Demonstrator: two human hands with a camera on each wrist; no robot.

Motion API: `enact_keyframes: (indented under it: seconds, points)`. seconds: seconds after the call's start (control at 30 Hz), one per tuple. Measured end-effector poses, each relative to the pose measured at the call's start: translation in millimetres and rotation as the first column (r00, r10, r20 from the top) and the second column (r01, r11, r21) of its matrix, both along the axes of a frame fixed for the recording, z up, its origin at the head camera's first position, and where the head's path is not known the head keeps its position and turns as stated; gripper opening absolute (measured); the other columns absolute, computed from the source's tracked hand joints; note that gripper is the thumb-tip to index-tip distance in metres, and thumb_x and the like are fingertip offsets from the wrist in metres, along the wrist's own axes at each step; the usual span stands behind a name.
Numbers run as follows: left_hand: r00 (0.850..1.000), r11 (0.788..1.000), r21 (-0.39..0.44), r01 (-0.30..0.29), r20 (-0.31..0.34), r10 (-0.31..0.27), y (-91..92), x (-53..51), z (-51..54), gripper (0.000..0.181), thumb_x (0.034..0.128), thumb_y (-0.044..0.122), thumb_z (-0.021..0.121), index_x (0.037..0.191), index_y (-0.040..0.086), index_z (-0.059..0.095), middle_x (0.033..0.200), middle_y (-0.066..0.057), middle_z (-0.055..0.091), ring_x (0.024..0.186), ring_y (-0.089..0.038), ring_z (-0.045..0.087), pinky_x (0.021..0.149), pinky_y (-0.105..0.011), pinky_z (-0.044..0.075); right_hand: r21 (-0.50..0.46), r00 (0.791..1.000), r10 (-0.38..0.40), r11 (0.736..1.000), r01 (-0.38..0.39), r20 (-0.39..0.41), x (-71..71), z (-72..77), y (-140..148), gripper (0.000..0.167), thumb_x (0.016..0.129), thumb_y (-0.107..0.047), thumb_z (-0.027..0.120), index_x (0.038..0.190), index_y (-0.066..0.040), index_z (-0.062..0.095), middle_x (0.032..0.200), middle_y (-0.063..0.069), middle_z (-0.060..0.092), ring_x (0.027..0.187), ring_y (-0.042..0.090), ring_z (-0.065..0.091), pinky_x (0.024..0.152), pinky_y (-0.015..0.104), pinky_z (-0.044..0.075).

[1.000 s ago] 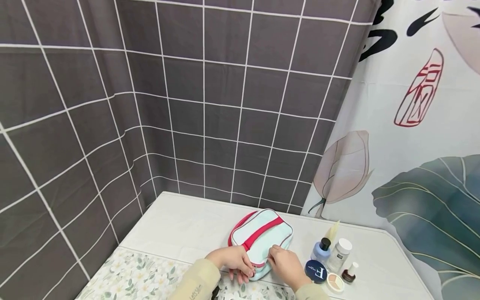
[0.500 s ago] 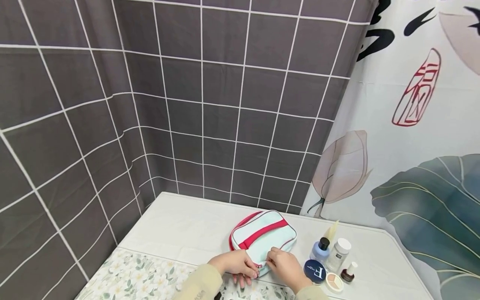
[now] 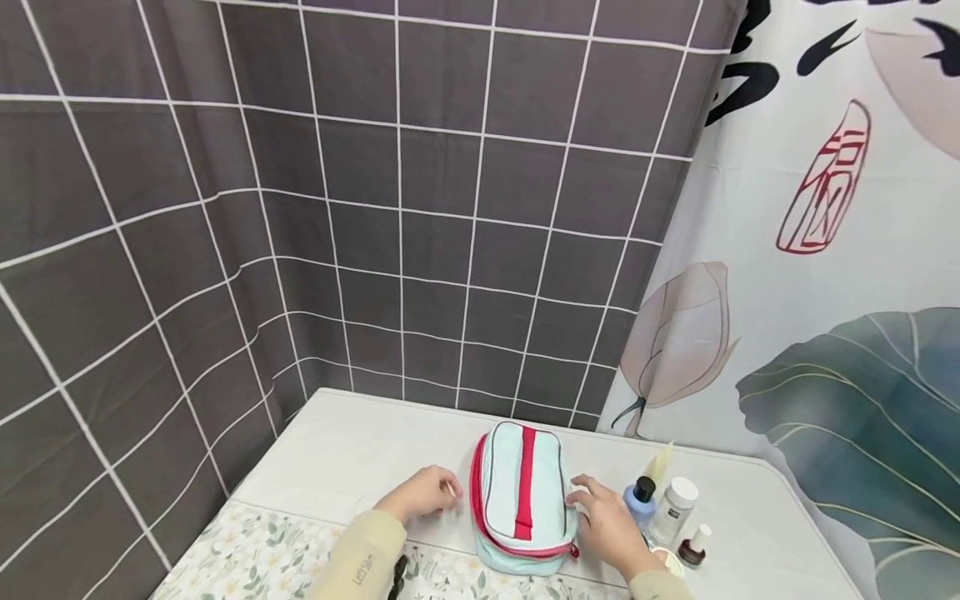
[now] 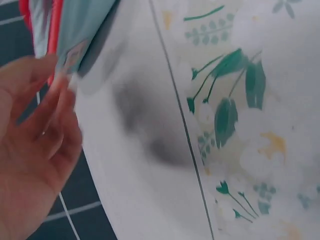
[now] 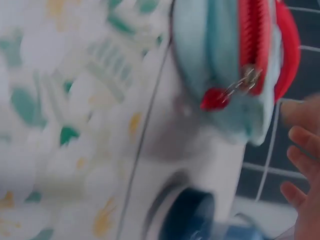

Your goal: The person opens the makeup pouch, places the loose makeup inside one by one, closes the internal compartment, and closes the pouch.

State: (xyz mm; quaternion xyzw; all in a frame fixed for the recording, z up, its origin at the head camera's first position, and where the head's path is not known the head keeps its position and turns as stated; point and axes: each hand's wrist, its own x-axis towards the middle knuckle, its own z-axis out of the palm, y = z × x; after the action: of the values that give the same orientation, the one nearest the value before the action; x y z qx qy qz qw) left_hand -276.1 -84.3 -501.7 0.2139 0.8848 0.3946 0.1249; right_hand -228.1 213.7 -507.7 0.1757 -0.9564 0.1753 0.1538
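A pale blue pouch (image 3: 506, 483) with red trim and a red strap (image 3: 527, 479) lies on the table. Its red zipper (image 5: 254, 40) shows in the right wrist view, with a metal slider and a red pull (image 5: 215, 99) at one end. Just left of the pouch is my left hand (image 3: 423, 493), fingers bent and holding nothing; in the left wrist view its fingertips overlap the pouch's side, and contact is unclear. At the pouch's right side my right hand (image 3: 607, 529) has loosely bent fingers around no object; the head view leaves touching uncertain.
Right of my right hand stand a blue bottle with a black cap (image 3: 642, 492), a clear bottle with a white lid (image 3: 675, 508) and a small dark bottle (image 3: 693, 548). A dark blue round case (image 5: 187, 215) is beside them. Grey checked cloth (image 3: 442, 250) hangs behind the table.
The pouch has turned so its strap runs toward me. My hands have let go of its front edge; the left moved left, the right moved to the pouch's right side.
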Motion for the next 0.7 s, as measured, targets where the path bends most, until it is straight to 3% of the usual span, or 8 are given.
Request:
enact_keyframes:
  seconds: [0.07,0.17,0.27,0.33,0.43,0.57,0.7]
  points:
    - [0.988,0.998,-0.054,-0.024,-0.152,0.016,4.0,-3.4,-2.7,0.026,0.0734,0.002,0.067,0.098,0.005,0.064,0.091,-0.005,0.061,0.080,-0.021,0.056,0.067,-0.033,0.049,0.001,1.000,0.011,1.000,-0.011,-0.023,2.8,3.1,-7,0.012,0.077,-0.015,0.070,0.088,-0.015,0.067,0.109,0.002,0.057,0.101,0.024,0.055,0.083,0.044,0.042]
    - [0.954,0.988,-0.156,-0.020,-0.299,-0.028,12.8,-4.5,-5.5,0.048,0.0712,0.004,0.070,0.117,0.010,0.059,0.123,-0.008,0.053,0.113,-0.029,0.046,0.090,-0.045,0.042,0.062,0.994,0.107,0.993,-0.105,-0.025,8.8,5.2,-21,0.031,0.075,-0.044,0.071,0.089,-0.018,0.067,0.100,-0.004,0.054,0.093,0.017,0.052,0.074,0.036,0.041]
    - [0.943,0.971,-0.240,0.005,-0.321,-0.084,20.6,-1.7,-5.0,0.058,0.0728,0.007,0.070,0.128,0.016,0.054,0.138,-0.006,0.045,0.124,-0.031,0.038,0.094,-0.051,0.036,0.147,0.979,0.202,0.969,-0.199,-0.007,13.7,4.3,-30,0.037,0.069,-0.054,0.071,0.084,-0.020,0.066,0.088,-0.011,0.050,0.083,0.010,0.047,0.067,0.029,0.037]
    - [0.938,0.957,-0.291,0.013,-0.328,-0.112,23.5,1.0,-3.3,0.058,0.0737,0.009,0.070,0.129,0.019,0.054,0.138,-0.004,0.045,0.126,-0.029,0.037,0.094,-0.049,0.035,0.165,0.972,0.237,0.958,-0.234,0.002,15.6,3.7,-30,0.031,0.068,-0.049,0.074,0.080,-0.022,0.066,0.083,-0.014,0.049,0.079,0.008,0.045,0.064,0.026,0.035]
    - [0.915,0.938,-0.347,0.009,-0.375,-0.147,25.7,2.6,-2.3,0.054,0.0751,0.014,0.070,0.127,0.021,0.057,0.138,-0.004,0.045,0.128,-0.028,0.035,0.095,-0.047,0.034,0.159,0.964,0.262,0.954,-0.253,-0.037,15.8,0.1,-22,0.021,0.068,-0.039,0.077,0.075,-0.023,0.065,0.078,-0.016,0.049,0.075,0.006,0.044,0.062,0.024,0.033]
    - [0.884,0.937,-0.349,0.013,-0.435,-0.174,28.7,1.8,-2.4,0.047,0.0730,0.019,0.071,0.119,0.021,0.062,0.137,-0.009,0.040,0.130,-0.030,0.029,0.098,-0.047,0.032,0.158,0.967,0.213,0.969,-0.190,-0.143,12.7,-7.6,-4,0.017,0.065,-0.029,0.079,0.073,-0.023,0.065,0.078,-0.015,0.052,0.074,0.006,0.045,0.061,0.026,0.034]
    - [0.900,0.942,-0.328,0.065,-0.389,-0.198,37.7,2.9,0.7,0.040,0.0705,0.022,0.073,0.110,0.024,0.065,0.133,-0.006,0.042,0.131,-0.030,0.027,0.103,-0.049,0.026,0.174,0.985,0.015,0.985,0.015,-0.172,9.5,-11.0,10,0.018,0.065,-0.022,0.079,0.079,-0.020,0.068,0.086,-0.008,0.055,0.079,0.012,0.050,0.063,0.031,0.037]
